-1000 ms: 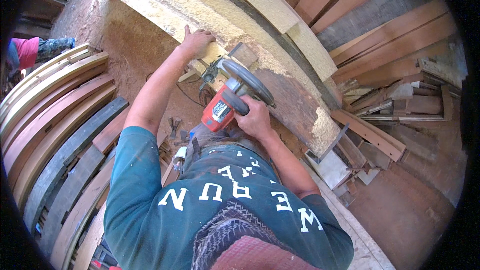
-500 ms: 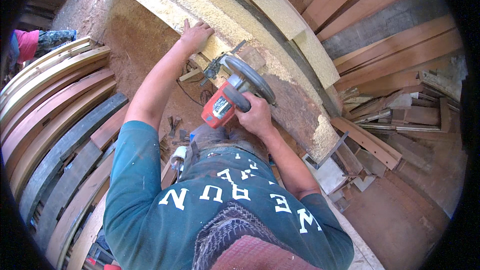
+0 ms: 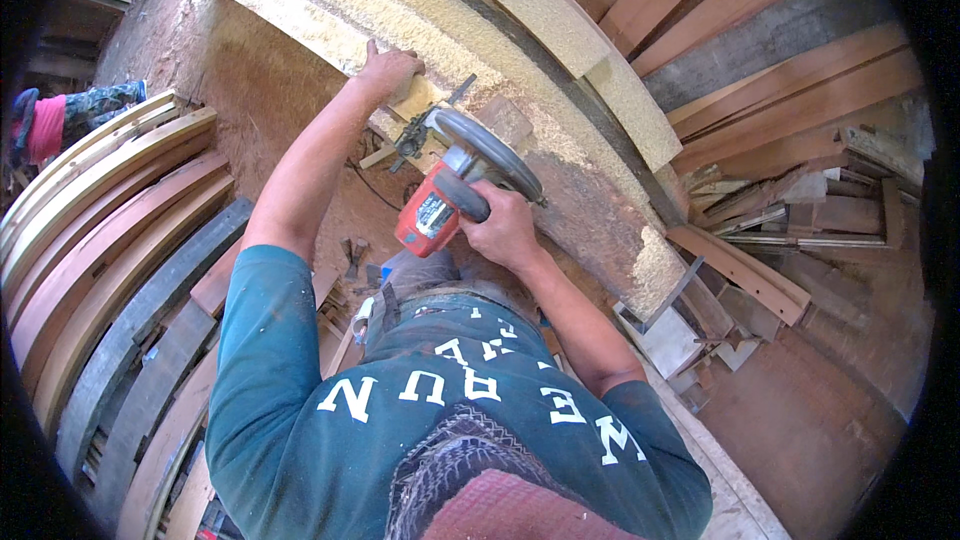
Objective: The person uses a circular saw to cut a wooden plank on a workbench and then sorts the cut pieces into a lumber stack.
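My left hand (image 3: pixel 390 75) rests on a pale board (image 3: pixel 340 35) at the upper middle, its fingers apart. My right hand (image 3: pixel 500 230) grips the looped dark handle of a red and grey circular saw (image 3: pixel 430 215). The saw sits on the board just below and right of my left hand, with a metal fitting (image 3: pixel 410 140) on its front; its blade is hidden. A dark cord hangs beside it. Under and right of the saw lies a worn brown plank (image 3: pixel 590 220) with sawdust on it.
Curved timber pieces (image 3: pixel 130 210) are stacked on the left. Planks (image 3: pixel 760 90) lean at the upper right, with offcuts (image 3: pixel 830 210) piled below them. Long pale boards (image 3: pixel 520 0) run across the top. A person in pink and patterned clothing (image 3: pixel 50 125) is at the far left.
The saw and my right hand have shifted slightly left along the board. My left hand has stayed on the board. The person at the far left has shifted position.
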Demonstrator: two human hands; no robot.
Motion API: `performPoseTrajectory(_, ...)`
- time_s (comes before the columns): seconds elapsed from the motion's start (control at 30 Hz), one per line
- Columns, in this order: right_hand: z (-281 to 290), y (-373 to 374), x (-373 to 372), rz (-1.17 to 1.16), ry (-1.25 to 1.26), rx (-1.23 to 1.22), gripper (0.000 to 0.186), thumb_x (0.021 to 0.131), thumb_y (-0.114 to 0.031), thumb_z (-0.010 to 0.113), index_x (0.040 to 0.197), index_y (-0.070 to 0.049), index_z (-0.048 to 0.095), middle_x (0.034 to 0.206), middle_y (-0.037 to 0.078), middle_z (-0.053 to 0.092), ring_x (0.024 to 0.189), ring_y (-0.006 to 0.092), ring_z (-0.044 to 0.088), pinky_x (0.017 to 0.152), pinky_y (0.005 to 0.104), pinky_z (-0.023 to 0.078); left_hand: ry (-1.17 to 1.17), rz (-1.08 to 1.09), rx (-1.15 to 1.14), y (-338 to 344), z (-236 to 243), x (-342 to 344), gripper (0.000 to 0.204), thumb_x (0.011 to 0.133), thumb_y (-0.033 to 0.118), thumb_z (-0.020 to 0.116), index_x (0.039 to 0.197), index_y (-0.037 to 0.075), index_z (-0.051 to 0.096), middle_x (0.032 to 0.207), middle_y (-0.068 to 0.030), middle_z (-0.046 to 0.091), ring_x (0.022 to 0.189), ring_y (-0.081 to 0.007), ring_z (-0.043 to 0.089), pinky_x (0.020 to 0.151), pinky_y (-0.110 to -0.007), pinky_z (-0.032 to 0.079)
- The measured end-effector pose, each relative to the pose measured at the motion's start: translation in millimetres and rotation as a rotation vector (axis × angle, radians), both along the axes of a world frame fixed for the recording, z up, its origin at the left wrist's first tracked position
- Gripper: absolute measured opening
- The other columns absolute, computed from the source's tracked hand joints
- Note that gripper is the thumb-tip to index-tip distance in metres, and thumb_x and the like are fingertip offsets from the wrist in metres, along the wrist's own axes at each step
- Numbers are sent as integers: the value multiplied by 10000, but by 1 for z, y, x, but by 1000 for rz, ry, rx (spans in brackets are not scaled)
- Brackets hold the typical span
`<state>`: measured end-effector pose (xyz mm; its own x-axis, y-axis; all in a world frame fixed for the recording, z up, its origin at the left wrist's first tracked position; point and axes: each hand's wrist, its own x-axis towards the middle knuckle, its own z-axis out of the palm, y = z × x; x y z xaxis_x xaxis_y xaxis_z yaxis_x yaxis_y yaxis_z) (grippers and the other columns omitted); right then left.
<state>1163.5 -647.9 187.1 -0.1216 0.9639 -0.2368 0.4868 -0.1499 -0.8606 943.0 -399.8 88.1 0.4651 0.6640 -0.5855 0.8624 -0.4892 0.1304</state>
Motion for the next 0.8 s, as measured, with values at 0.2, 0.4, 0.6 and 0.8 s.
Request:
performPoseTrajectory(0.2, -7, -2, 0, -1, 11, -25, 353, 787, -196, 788, 1123, -96, 747, 964, 218, 755, 931, 421, 738, 810, 500, 586, -37, -28, -3, -2, -5, 9, 467, 889, 120, 621, 1346, 198, 683, 1358, -70, 675, 1365, -306, 590, 1159, -829, 225)
performPoseTrajectory(0.4, -9, 1, -3, 25, -14, -48, 384, 789, -233, 801, 1140, -93, 734, 987, 223, 751, 946, 431, 729, 825, 522, 582, -57, 68, -55, -8, 7, 15, 478, 921, 225, 646, 1399, 210, 662, 1365, -67, 710, 1378, -291, 586, 1180, -785, 243)
performPoseTrajectory(0.6, -7, 16, -10, 64, 1, -62, 390, 766, -247, 812, 1112, -86, 730, 974, 227, 749, 941, 438, 727, 828, 527, 580, -38, 26, 9, -5, 11, -2, 448, 984, 281, 600, 1422, 196, 642, 1440, -75, 658, 1430, -291, 536, 1165, -786, 264)
performPoseTrajectory(0.8, 0, 11, -8, 41, -16, -31, 354, 760, -213, 807, 1087, -101, 734, 927, 221, 748, 910, 431, 731, 797, 521, 587, 82, 12, 159, 10, 2, -23, 442, 1046, 333, 419, 1363, 155, 669, 1442, -102, 640, 1427, -280, 527, 1144, -836, 220)
